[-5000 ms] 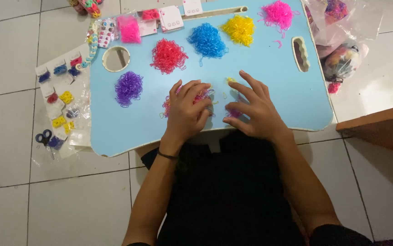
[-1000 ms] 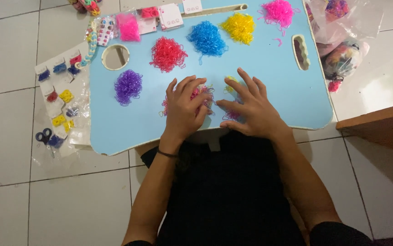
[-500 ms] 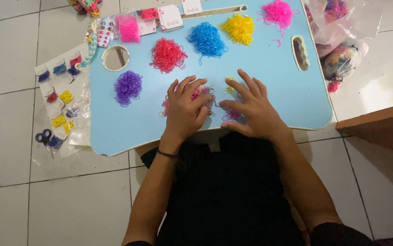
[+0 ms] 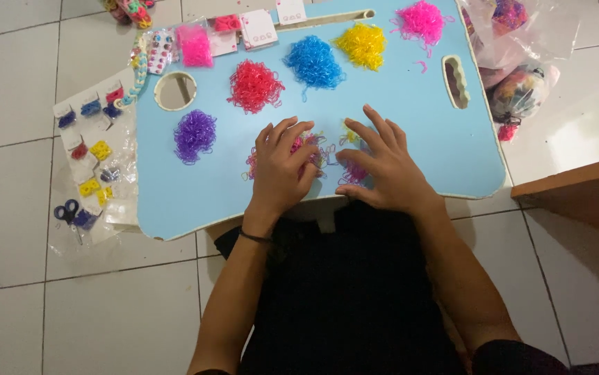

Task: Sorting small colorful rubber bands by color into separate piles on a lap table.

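A light blue lap table carries sorted heaps of tiny rubber bands: purple, red, blue, yellow and pink. Near its front edge lies a mixed-colour heap. My left hand rests flat on that heap's left part with fingers spread. My right hand lies on its right part, fingers apart, fingertips among the loose bands. Neither hand visibly grips anything.
Cards of small hair ties and blue-handled scissors lie on plastic on the white tile floor at left. Packets sit at the table's far left corner. Plastic bags of bands lie at right, beside a brown wooden edge.
Both hands have stayed over the mixed heap; the fingers shifted slightly, spreading the loose bands a little between the two hands.
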